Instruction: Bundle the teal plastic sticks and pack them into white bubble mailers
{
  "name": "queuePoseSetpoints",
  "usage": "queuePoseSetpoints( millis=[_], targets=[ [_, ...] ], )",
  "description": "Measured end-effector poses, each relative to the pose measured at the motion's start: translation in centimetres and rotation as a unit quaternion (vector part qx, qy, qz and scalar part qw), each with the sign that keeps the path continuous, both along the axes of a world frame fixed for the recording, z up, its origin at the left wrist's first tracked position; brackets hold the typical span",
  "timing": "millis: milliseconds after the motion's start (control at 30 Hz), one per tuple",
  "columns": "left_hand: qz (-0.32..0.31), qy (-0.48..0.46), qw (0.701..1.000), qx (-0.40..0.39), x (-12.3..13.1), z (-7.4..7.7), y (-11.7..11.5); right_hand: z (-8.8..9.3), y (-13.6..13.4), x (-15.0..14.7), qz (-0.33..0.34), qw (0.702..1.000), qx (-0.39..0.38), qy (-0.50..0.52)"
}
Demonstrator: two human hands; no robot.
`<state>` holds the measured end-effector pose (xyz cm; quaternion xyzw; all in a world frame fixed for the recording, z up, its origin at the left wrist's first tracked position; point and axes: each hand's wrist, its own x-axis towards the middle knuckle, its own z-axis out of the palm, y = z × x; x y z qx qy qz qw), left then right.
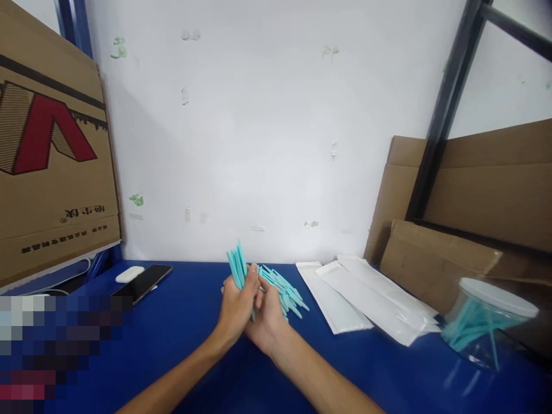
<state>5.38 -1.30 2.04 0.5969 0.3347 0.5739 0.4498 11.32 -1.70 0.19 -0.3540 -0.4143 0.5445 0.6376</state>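
Note:
Several slim turquoise plastic sticks [237,265] with tapered ends stand up in a bundle out of my left hand [235,305], whose fingers are closed round them. Pressed against it, my right hand [268,313] is closed round the lower part of the bundle. The two hands overlap, so the lower ends of the sticks are mostly hidden. Just behind and to the right of my hands, a loose pile of the same sticks [287,290] lies on the blue table [181,345]. What kind of tool they are is too small to tell.
White padded envelopes [366,293] lie to the right of the pile. Farther right stands a clear jar [478,328] with a white lid and turquoise sticks inside. A phone [144,282] and a white case [129,274] lie left. Cardboard boxes [56,190] flank the white wall.

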Motion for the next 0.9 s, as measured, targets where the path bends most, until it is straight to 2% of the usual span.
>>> queuePoseSetpoints(
  millis=[67,100,133,167,200,233,300,367,400,467,500,567,633,900],
  targets=[
    [-0.057,-0.018,0.998,-0.025,-0.5,0.4,0.7,1.5,0.0,1.3,0.004,0.999,-0.043,-0.012],
    [-0.07,-0.03,0.996,-0.035,-0.8,0.6,1.2,2.5,-0.2,2.2,-0.001,0.999,-0.04,-0.027],
    [-0.077,-0.04,0.995,-0.046,-1.2,0.6,1.7,3.5,-0.5,3.4,-0.015,0.998,-0.015,-0.056],
    [-0.082,-0.047,0.994,-0.06,-1.5,0.6,2.2,4.5,-1.0,4.8,-0.055,0.986,0.052,-0.146],
    [-0.09,-0.052,0.991,-0.08,-1.9,0.5,2.8,5.2,-1.6,6.4,-0.121,0.951,0.117,-0.26],
    [-0.098,-0.062,0.988,-0.1,-2.3,0.3,3.3,5.7,-2.3,8.4,-0.189,0.897,0.157,-0.367],
    [-0.097,-0.097,0.981,-0.134,-2.9,-0.2,4.5,5.4,-3.7,12.9,-0.309,0.77,0.163,-0.534],
    [-0.079,-0.128,0.975,-0.164,-3.3,-0.7,5.4,3.7,-5.2,17.8,-0.362,0.65,0.127,-0.656],
    [-0.072,-0.136,0.972,-0.177,-3.4,-0.9,5.7,2.5,-5.8,20.1,-0.373,0.601,0.094,-0.7],
    [-0.07,-0.136,0.969,-0.195,-3.5,-1.1,6.1,-0.1,-6.8,24.0,-0.387,0.519,0.004,-0.762],
    [-0.071,-0.133,0.968,-0.201,-3.4,-1.1,6.0,-1.2,-7.2,25.4,-0.382,0.488,-0.038,-0.784],
    [-0.074,-0.126,0.966,-0.213,-3.2,-1.0,5.7,-2.9,-7.7,27.0,-0.356,0.459,-0.081,-0.81],
    [-0.078,-0.118,0.964,-0.226,-3.1,-0.7,5.2,-3.7,-8.0,27.3,-0.342,0.448,-0.094,-0.82],
    [-0.097,-0.071,0.967,-0.224,-3.3,-0.2,4.3,-3.8,-8.1,26.6,-0.339,0.456,-0.115,-0.814]
  ],
)
